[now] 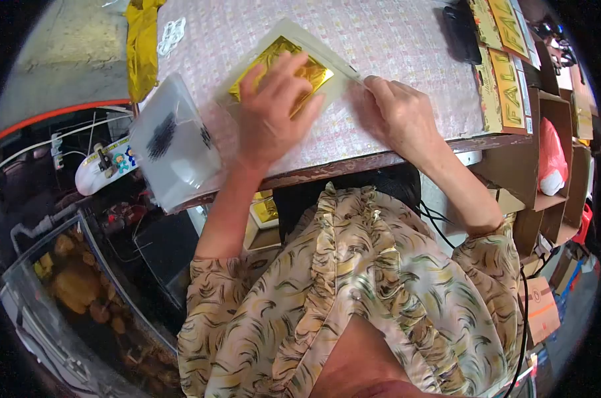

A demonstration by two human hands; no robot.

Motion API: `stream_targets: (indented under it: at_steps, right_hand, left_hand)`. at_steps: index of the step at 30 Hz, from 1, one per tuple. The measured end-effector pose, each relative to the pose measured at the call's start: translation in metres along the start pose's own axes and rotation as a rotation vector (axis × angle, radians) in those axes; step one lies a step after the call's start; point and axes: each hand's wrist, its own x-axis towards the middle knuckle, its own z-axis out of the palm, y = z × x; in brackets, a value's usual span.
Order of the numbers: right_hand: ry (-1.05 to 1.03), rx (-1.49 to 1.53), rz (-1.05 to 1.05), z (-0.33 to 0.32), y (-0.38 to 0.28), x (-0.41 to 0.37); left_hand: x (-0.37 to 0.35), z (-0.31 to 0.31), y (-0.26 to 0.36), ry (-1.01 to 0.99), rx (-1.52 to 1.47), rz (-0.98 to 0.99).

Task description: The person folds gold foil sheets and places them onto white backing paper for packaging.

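The gold foil piece [317, 71] lies flat on the patterned tablecloth [406, 40], within the outline of a clear bag [305, 40]; I cannot tell whether it sits inside or on top. To do this well, I judge I should keep the foil flat, press lightly so it doesn't crease, and hold the bag's edge taut so the film doesn't slide.

My left hand [275, 99] is over the foil, fingers spread and a little bent; blur hides how firmly they touch. My right hand [401, 114] pinches the bag's corner between thumb and forefinger, the other fingers curled in. My left forearm reaches almost straight ahead over the table edge; my right slants inward, elbow out wide.
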Motion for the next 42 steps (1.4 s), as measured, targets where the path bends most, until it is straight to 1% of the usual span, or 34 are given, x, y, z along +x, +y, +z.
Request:
stream_targets:
  at_steps: [2,3,6,9,11,16,22,28,30,37,39,42]
  right_hand:
    - [-0.002,-0.006,-0.019,0.003,0.003,0.002]
    - [0.005,-0.002,-0.037,0.004,0.003,0.003]
    - [0.022,0.012,-0.065,0.006,0.006,0.008]
    - [0.002,0.044,-0.067,0.006,0.007,0.011]
    - [-0.022,0.062,-0.063,0.003,0.007,0.011]
    - [-0.009,0.211,-0.034,-0.002,0.007,0.006]
    - [-0.013,0.114,-0.062,0.007,0.007,0.014]
    - [-0.001,0.120,-0.075,0.010,0.010,0.018]
    - [-0.019,0.104,-0.074,0.010,0.012,0.017]
    - [-0.058,0.070,-0.092,0.009,0.012,0.018]
    - [-0.062,0.074,-0.089,0.010,0.013,0.018]
    - [-0.076,0.080,-0.087,0.009,0.013,0.020]
  left_hand:
    - [0.007,0.000,-0.022,0.008,-0.023,-0.074]
    - [0.009,0.002,-0.036,-0.006,-0.028,-0.035]
    - [0.009,0.013,-0.049,-0.023,-0.093,-0.046]
    - [0.007,0.019,-0.048,-0.023,-0.175,-0.044]
    - [0.005,0.021,-0.049,-0.023,-0.179,-0.045]
    - [0.004,0.022,-0.050,-0.036,-0.221,-0.087]
    - [0.004,0.022,-0.049,-0.068,-0.187,-0.088]
    - [0.004,0.019,-0.050,-0.074,-0.212,-0.064]
    - [0.005,0.018,-0.049,-0.089,-0.171,-0.016]
    - [0.005,0.015,-0.041,-0.141,-0.137,-0.077]
    - [0.005,0.013,-0.041,-0.186,-0.117,-0.076]
    - [0.004,0.016,-0.042,-0.156,-0.125,-0.082]
